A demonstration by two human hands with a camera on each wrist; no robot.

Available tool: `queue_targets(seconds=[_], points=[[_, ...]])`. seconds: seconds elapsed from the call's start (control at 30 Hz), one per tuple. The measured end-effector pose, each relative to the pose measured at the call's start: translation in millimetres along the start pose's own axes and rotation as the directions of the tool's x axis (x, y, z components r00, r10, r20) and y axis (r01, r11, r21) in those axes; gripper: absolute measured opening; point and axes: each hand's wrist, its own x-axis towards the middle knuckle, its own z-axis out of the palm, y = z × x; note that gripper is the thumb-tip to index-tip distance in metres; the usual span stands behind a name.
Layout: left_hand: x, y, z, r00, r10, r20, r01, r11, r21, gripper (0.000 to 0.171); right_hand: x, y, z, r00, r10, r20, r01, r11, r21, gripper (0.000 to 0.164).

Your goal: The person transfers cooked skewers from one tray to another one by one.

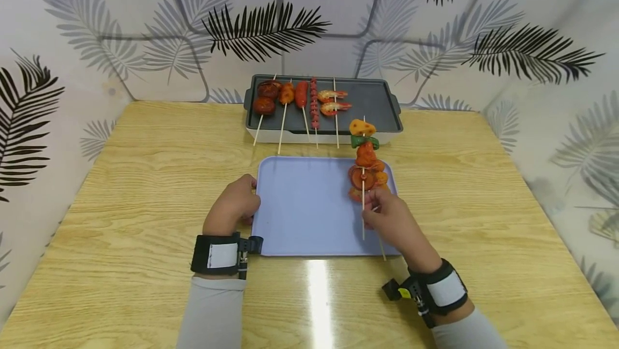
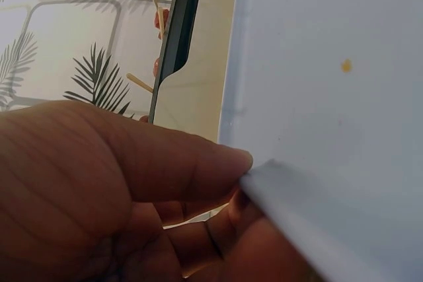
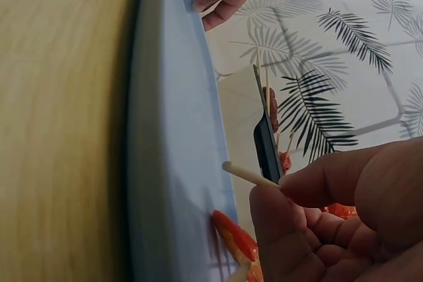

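– Hands status, pls?

– Both of mine busy. L hand (image 1: 234,205) pinches the tray (image 1: 300,209) at its L edge, thumb on top of the rim, fingers below. R hand (image 1: 390,217) pinches the veg skewer (image 1: 366,154) low on its bare stick, thumb vs fingertips.

– Skewer loc?

– Ahead of R hand, food end away from me, over the tray's R side in head view. Long axis runs approx straight out toward the grill pan (image 1: 371,102). Tip overlaps the pan's near rim in that view; can't tell height or contact.

– Anything under it?

– 2nd skewer (image 1: 382,178), partly hidden, R side of tray; its stick pokes past the tray's near edge. Can't tell if the two touch.

– Pan?

– On the bench (image 1: 145,177), just past the tray. Five skewers (image 1: 301,95) on its L + mid part, sticks toward me. Key geom imo: my held one lines up w/ the pan's R part, roughly parallel to the rest. R hand's nearer, obv; L hand's across the tray.
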Motion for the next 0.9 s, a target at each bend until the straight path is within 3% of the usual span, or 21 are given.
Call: queue_targets(seconds=[0.6, 0.9], points=[[0.2, 3.4, -6.2, 1.000, 0.014, -0.007, -0.014, 1.000, -0.007, 0.048, -4, -4, 3, 0.999, 0.013, 0.052, -0.010, 0.999, -0.044, 0.008], [-0.4, 0.1, -0.6, 1.000, 0.008, 0.003, -0.008, 1.000, 0.001, 0.048, -14, -1, 9, 0.997, 0.028, 0.065, -0.023, 0.997, -0.070, 0.006]])
